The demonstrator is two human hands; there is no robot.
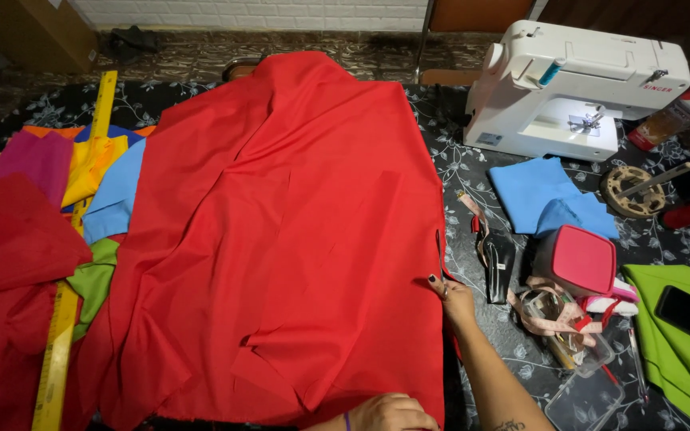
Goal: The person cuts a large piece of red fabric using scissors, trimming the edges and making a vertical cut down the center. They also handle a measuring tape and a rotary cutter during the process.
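A large sheet of bright red woven cloth [281, 239] lies spread and creased over the dark floral-covered bench [473, 172]. The right hand [450, 297] pinches the cloth's right edge between closed fingertips, forearm angled up from below. The left hand [389, 413] rests flat on the near hem.

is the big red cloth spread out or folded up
Spread out: the red cloth lies open across the table, with the right hand at its edge.
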